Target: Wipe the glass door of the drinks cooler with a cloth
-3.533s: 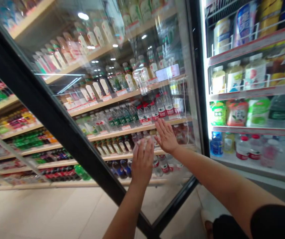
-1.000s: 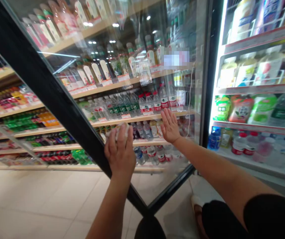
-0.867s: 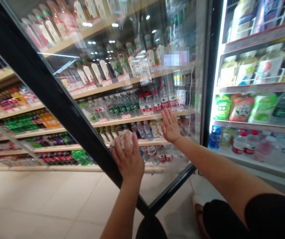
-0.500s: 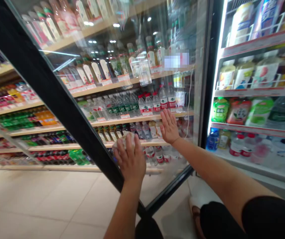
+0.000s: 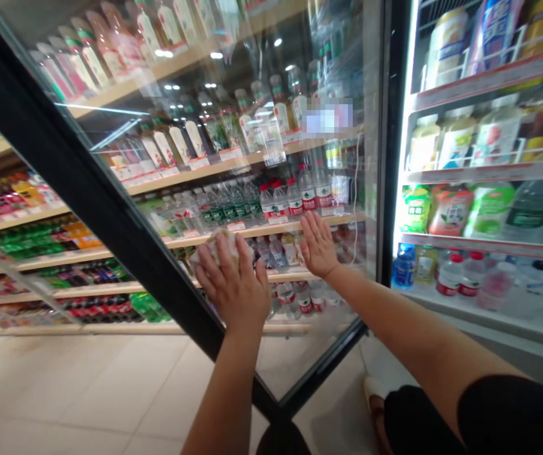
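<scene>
An open glass cooler door [image 5: 294,76] with a black frame [image 5: 76,183] stands in front of me. My left hand [image 5: 233,284] presses a crumpled white cloth [image 5: 212,248] flat against the glass, near the frame's slanted edge. Its fingers are spread over the cloth. My right hand [image 5: 317,245] lies open and flat on the glass further right, fingers stretched upward, holding nothing. Through the glass I see shelves of bottled drinks [image 5: 275,199].
The lit cooler interior [image 5: 484,208] at right holds bottles and cartons on wire shelves. Store shelving with soft drinks [image 5: 38,240] runs along the left. Beige tiled floor [image 5: 86,392] lies below. My shoe [image 5: 373,395] shows near the door's lower corner.
My left hand with the cloth has slid over the glass, down to the right and then back up and left. The right hand has stayed flat in place.
</scene>
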{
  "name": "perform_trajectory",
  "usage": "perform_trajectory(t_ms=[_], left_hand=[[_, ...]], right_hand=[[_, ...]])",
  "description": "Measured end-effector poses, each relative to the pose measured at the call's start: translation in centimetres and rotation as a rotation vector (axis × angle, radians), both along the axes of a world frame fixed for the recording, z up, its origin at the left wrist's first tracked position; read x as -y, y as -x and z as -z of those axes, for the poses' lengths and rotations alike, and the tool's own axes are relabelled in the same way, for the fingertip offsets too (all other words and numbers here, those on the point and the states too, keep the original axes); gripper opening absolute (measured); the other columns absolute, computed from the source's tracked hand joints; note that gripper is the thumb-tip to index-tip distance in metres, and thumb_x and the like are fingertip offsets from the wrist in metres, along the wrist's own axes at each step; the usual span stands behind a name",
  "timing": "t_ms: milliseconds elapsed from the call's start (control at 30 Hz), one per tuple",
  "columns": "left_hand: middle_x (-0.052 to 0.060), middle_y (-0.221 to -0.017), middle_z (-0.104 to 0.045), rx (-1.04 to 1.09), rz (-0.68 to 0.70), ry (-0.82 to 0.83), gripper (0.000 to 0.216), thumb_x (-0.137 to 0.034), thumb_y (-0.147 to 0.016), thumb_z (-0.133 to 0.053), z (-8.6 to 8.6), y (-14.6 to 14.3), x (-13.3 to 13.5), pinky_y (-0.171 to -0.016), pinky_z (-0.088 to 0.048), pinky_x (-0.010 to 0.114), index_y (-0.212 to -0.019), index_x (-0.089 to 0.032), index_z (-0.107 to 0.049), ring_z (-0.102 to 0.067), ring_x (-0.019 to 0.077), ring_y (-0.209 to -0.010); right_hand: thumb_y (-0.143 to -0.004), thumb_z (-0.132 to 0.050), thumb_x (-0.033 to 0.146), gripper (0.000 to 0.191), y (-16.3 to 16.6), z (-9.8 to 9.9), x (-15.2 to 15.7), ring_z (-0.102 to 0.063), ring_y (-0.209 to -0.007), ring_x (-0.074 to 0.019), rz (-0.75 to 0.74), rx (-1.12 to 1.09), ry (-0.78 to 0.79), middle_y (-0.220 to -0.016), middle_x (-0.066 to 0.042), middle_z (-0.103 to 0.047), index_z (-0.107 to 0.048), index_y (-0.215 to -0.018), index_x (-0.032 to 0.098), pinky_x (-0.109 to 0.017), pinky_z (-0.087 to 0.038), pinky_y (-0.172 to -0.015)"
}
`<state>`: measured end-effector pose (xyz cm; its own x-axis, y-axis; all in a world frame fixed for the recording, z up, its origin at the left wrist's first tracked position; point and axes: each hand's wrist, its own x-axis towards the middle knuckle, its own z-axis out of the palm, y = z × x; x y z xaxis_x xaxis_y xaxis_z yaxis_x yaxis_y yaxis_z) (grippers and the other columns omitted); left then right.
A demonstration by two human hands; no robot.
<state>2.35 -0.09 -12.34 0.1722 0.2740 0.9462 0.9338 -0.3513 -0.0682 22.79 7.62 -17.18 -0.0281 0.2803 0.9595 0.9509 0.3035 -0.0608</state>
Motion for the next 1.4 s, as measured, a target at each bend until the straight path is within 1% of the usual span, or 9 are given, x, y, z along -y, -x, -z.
perform_trajectory(t_ms=[233, 300, 467, 700, 933, 1000, 1133, 1200, 1400], left_hand=[[0.014, -0.153, -0.040, -0.201, 0.025, 0.084, 0.067, -0.027, -0.092, -0.058, 7.8, -1.5, 0.5, -0.121, -0.022, 0.057, -0.152, -0.020, -0.030, -0.015, 0.0321, -0.150], [0.013, -0.156, -0.036, -0.193, 0.032, 0.086, 0.067, -0.029, -0.092, -0.058, 6.3, -1.3, 0.0, -0.121, -0.020, 0.058, -0.152, -0.021, -0.030, -0.014, 0.0331, -0.150], [0.016, -0.162, -0.018, -0.053, 0.014, -0.001, 0.074, -0.037, -0.091, -0.058, -1.7, -1.1, -1.2, -0.119, -0.011, 0.065, -0.154, -0.020, -0.024, -0.004, 0.0379, -0.151], [0.014, -0.156, -0.036, -0.202, 0.073, 0.022, 0.067, -0.030, -0.091, -0.058, 3.6, -2.2, -0.8, -0.120, -0.019, 0.059, -0.152, -0.021, -0.031, -0.013, 0.0332, -0.150], [0.015, -0.162, -0.019, -0.107, 0.047, -0.021, 0.069, -0.039, -0.093, -0.053, -5.3, -2.2, -1.3, -0.120, -0.013, 0.063, -0.154, -0.019, -0.026, -0.003, 0.0354, -0.151], [0.016, -0.162, -0.017, -0.104, 0.048, -0.015, 0.070, -0.038, -0.093, -0.054, -4.5, -2.5, -1.2, -0.120, -0.013, 0.063, -0.154, -0.018, -0.025, -0.002, 0.0355, -0.151], [0.014, -0.158, -0.030, -0.274, 0.132, 0.020, 0.071, -0.034, -0.092, -0.056, 1.5, -3.3, -1.3, -0.122, -0.017, 0.056, -0.154, -0.019, -0.025, -0.011, 0.0305, -0.151], [0.012, -0.158, -0.032, -0.318, 0.170, 0.048, 0.069, -0.035, -0.093, -0.056, 2.8, -3.5, -1.6, -0.123, -0.018, 0.052, -0.153, -0.020, -0.026, -0.013, 0.0284, -0.151], [0.013, -0.163, -0.016, -0.124, 0.226, 0.015, 0.067, -0.044, -0.095, -0.048, -2.4, -3.6, -2.6, -0.122, -0.008, 0.059, -0.154, -0.020, -0.026, -0.001, 0.0319, -0.152]], right_hand=[[-0.101, -0.024, 0.033, 0.058, 0.0, 0.1, -0.1, -0.020, -0.152, -0.0232, -0.016, 0.006, 0.009, -0.159, -0.013, -0.035, -0.024, -0.155, 0.015, -0.049, -0.022, -0.121], [-0.101, -0.023, 0.033, 0.058, 0.0, 0.0, -0.1, -0.020, -0.152, -0.0230, -0.006, 0.013, -0.016, -0.158, -0.012, -0.036, -0.022, -0.156, 0.016, -0.048, -0.022, -0.121], [-0.101, -0.027, 0.031, 0.060, 0.1, -0.1, 0.0, -0.016, -0.153, -0.0219, 0.003, 0.028, -0.081, -0.157, -0.013, -0.037, -0.015, -0.157, 0.016, -0.047, -0.023, -0.120], [-0.100, -0.030, 0.030, 0.061, 0.0, 0.0, -0.2, -0.019, -0.152, -0.0223, -0.033, 0.022, -0.086, -0.158, -0.012, -0.035, -0.013, -0.158, 0.017, -0.047, -0.023, -0.121], [-0.100, -0.029, 0.030, 0.059, 0.1, 0.0, 0.0, -0.018, -0.152, -0.0226, -0.030, 0.003, -0.012, -0.160, -0.011, -0.033, -0.018, -0.157, 0.018, -0.048, -0.021, -0.122], [-0.100, -0.029, 0.030, 0.059, 0.1, 0.0, 0.0, -0.017, -0.152, -0.0225, -0.034, 0.008, -0.017, -0.160, -0.011, -0.033, -0.019, -0.157, 0.017, -0.048, -0.021, -0.122], [-0.101, -0.029, 0.029, 0.059, 0.1, 0.0, -0.2, -0.017, -0.153, -0.0217, -0.051, 0.012, -0.050, -0.159, -0.012, -0.034, -0.017, -0.157, 0.017, -0.047, -0.023, -0.121], [-0.101, -0.030, 0.031, 0.059, 0.0, -0.1, -0.2, -0.018, -0.152, -0.0222, -0.069, 0.004, -0.026, -0.159, -0.012, -0.034, -0.018, -0.157, 0.017, -0.048, -0.023, -0.121], [-0.102, -0.031, 0.029, 0.059, 0.8, -1.6, 3.2, -0.019, -0.152, -0.0218, -0.197, -0.090, 0.015, -0.160, -0.012, -0.031, -0.013, -0.158, 0.020, -0.050, -0.026, -0.121]])
